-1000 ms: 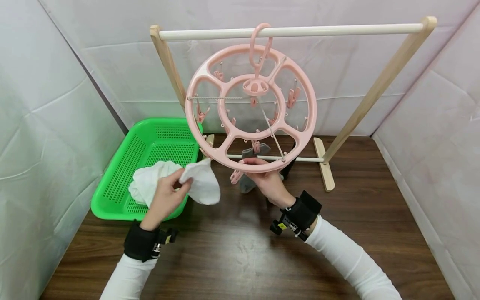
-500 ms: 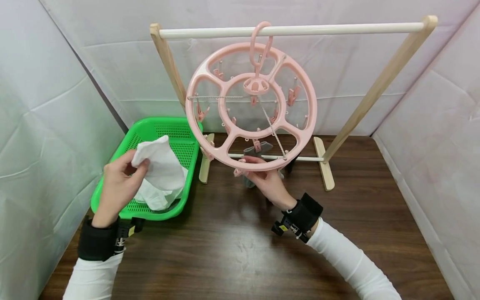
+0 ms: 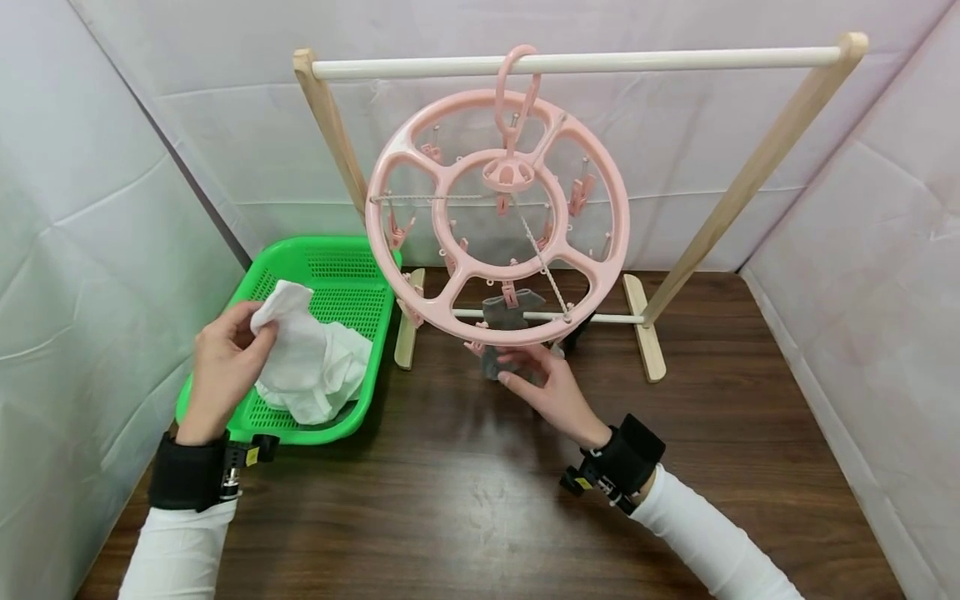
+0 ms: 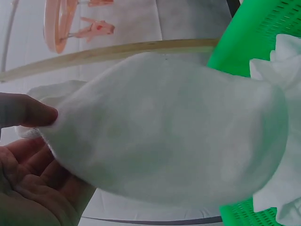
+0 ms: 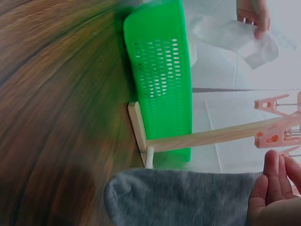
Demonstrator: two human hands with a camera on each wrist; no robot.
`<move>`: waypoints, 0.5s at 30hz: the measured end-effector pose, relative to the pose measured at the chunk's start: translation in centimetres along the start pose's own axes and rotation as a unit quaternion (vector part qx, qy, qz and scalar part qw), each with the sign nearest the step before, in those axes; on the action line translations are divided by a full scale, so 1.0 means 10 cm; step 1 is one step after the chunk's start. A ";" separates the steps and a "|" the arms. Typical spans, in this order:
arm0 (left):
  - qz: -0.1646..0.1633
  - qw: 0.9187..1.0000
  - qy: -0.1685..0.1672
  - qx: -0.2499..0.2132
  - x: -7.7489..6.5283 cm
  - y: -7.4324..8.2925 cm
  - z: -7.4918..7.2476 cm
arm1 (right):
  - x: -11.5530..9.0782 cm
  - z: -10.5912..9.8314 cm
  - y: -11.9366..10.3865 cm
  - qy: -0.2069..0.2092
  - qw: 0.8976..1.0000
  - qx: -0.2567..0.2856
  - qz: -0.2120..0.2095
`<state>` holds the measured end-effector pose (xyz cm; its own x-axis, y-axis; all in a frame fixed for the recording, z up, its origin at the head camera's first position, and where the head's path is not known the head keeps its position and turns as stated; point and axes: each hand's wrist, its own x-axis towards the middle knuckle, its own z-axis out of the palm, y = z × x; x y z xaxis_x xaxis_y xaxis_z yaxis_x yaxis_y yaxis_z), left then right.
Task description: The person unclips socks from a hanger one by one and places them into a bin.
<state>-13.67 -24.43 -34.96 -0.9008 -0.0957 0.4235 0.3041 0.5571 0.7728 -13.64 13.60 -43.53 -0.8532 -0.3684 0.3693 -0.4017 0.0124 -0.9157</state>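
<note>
My left hand point(image 3: 225, 367) pinches a white sock point(image 3: 291, 342) by one end, above the green basket point(image 3: 330, 435); in the left wrist view the sock point(image 4: 164, 132) spreads wide from between thumb and fingers. Beneath the front rim of a pink round clip hanger point(image 3: 498, 335), my right hand point(image 3: 551, 392) has its thumb and fingers apart, beside a hanging grey sock point(image 3: 504, 312). The right wrist view shows this grey sock point(image 5: 183, 197) stretching away behind the fingertips, with pink clothespins point(image 5: 275, 134) just beyond them.
The hanger hooks over the white bar point(image 3: 675, 60) of a wooden-legged rack point(image 3: 742, 196). More white cloth point(image 3: 341, 367) lies in the basket. Something black point(image 3: 577, 333) hangs behind the hanger's front right rim. White fabric walls point(image 3: 862, 250) surround the brown table point(image 3: 465, 517).
My left hand has carried the white sock leftward from near the hanger to over the basket. My right hand has come off the hanger's front rim and dropped slightly lower.
</note>
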 end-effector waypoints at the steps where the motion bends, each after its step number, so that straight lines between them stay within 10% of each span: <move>1: -0.006 1.000 -0.005 -0.004 0.00 -0.02 -0.01 | -0.04 -0.02 0.01 -0.003 1.000 -0.003 -0.006; 15: -0.007 0.999 -0.030 -0.021 -0.05 -0.10 -0.17 | -0.29 -0.56 -0.17 0.114 0.989 -0.089 -0.004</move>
<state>-12.97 -26.39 -35.15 -0.9219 -0.0524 0.3838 0.3028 0.5205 0.7983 -12.32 19.87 -42.19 -0.8947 -0.1503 0.4207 -0.4432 0.1814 -0.8779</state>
